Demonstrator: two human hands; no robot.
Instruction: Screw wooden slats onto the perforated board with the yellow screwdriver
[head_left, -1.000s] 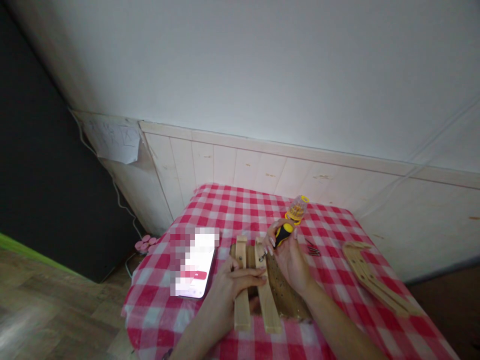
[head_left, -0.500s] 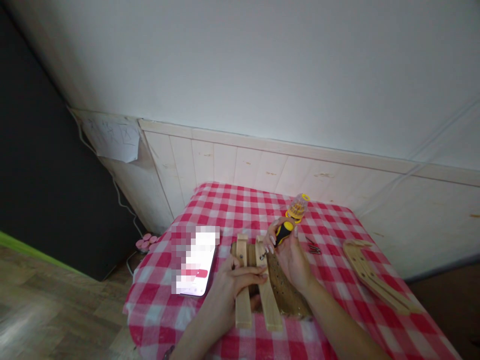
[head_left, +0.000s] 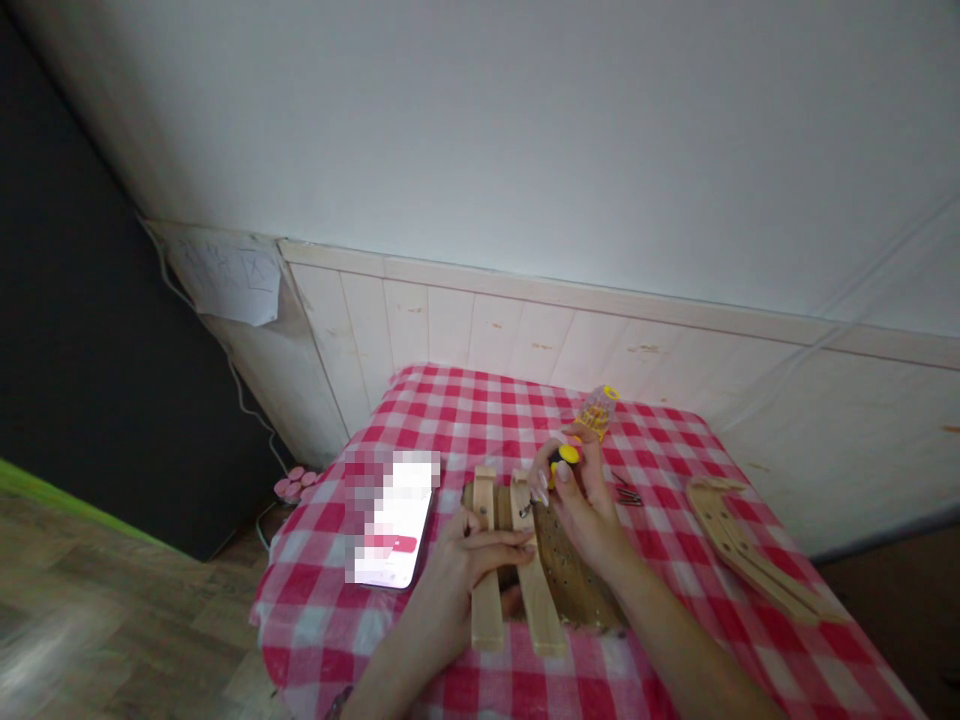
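Two light wooden slats, a left one (head_left: 487,615) and a right one (head_left: 544,615), lie side by side across a worn brown board (head_left: 574,580) dotted with holes. My left hand (head_left: 459,565) is closed around the slats, its fingers stretched across their middle. In my closed right hand (head_left: 596,520) is a black and yellow screwdriver (head_left: 568,456), tilted, its shaft pointing down to the upper part of the right slat. A dark metal bit or screw shows at that spot, but the exact contact is too small to make out.
Left of the slats lies a lit phone (head_left: 397,525). Behind my right hand stands a clear, yellow-capped bit case (head_left: 598,408). Several small metal screws (head_left: 628,496) lie to the right, then a curved pair of wooden pieces (head_left: 739,545). A checked cloth (head_left: 495,405) covers the table.
My right hand has turned on the screwdriver handle, its fingers shifting from around the side to over the top. The left hand and slats have stayed in place.
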